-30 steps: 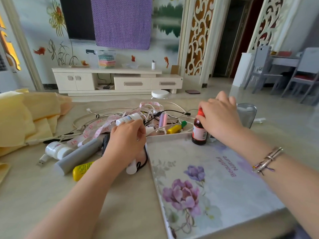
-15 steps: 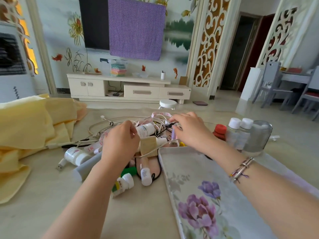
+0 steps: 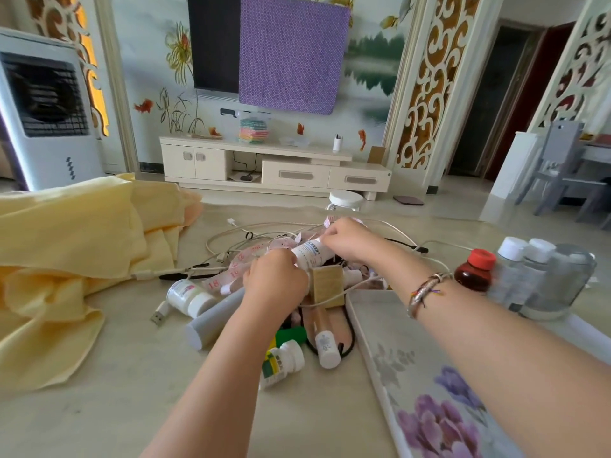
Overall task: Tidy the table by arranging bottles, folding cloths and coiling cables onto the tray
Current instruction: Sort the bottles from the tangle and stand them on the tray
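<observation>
Now both hands meet over the tangle: right hand (image 3: 347,241), which a second ago gripped the red-capped brown bottle (image 3: 473,272), has left it standing at the tray's (image 3: 380,328) far end beside two white-capped bottles (image 3: 525,259), and half a second ago was only reaching in. Left hand (image 3: 274,279) and right hand each curl fingers onto a white tube bottle (image 3: 309,254), lifted just above the cables (image 3: 238,241) and pink measuring tape (image 3: 238,267). Judged: one bottle placed, next being freed. Tube is white, blue-printed, tilted, tape draped near its top; exact finger contact is partly hidden
</observation>
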`<state>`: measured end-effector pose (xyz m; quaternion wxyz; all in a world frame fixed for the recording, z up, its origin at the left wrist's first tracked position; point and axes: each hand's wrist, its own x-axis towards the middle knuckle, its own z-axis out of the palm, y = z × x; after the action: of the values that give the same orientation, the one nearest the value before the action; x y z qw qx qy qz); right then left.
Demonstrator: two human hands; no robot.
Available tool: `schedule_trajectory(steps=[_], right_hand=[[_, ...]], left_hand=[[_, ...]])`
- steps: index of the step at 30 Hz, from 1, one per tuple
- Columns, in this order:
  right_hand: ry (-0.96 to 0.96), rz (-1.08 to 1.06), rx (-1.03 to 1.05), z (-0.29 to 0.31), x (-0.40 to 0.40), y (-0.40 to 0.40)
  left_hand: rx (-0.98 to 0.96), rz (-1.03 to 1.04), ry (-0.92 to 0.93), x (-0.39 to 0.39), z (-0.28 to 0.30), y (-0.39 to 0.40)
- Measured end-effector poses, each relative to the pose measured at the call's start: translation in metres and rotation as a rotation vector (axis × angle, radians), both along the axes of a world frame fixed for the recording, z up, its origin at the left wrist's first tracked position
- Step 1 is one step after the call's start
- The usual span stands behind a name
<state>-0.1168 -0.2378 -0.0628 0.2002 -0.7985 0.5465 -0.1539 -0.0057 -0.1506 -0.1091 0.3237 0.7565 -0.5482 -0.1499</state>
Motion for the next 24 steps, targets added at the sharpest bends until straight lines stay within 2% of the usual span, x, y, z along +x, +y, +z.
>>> schedule_trajectory(steps=[4,7,9,11,14,17,19,24], right_hand=[[-0.448,-0.075,-0.053,0.006,-0.012,0.012],[-0.794,-0.132,0.060,0.014,-0.029,0.021],[-0.908,-0.150,0.095,0.019,-0.044,0.026],[-0.854,-0.173,0.015,0.024,-0.061,0.030],[-0.664,-0.190,-0.112,0.027,-0.085,0.041],[-0.459,-0.102,-0.262,0.022,-0.102,0.060],[-0.407,-0.054,-0.327,0.016,-0.115,0.072],[-0.229,-0.034,-0.374,0.004,-0.135,0.078]], left_hand=[[-0.096,0.005,0.171,-0.003,0.009,0.003],[-0.203,-0.081,0.400,-0.009,0.016,0.006],[-0.226,-0.154,0.437,-0.016,0.019,0.009],[-0.230,-0.244,0.427,-0.025,0.020,0.012],[-0.218,-0.303,0.363,-0.035,0.017,0.014],[-0.218,-0.198,0.146,-0.034,0.012,0.013],[-0.223,-0.146,0.004,-0.038,0.008,0.013],[-0.244,-0.167,-0.111,-0.041,0.000,0.012]])
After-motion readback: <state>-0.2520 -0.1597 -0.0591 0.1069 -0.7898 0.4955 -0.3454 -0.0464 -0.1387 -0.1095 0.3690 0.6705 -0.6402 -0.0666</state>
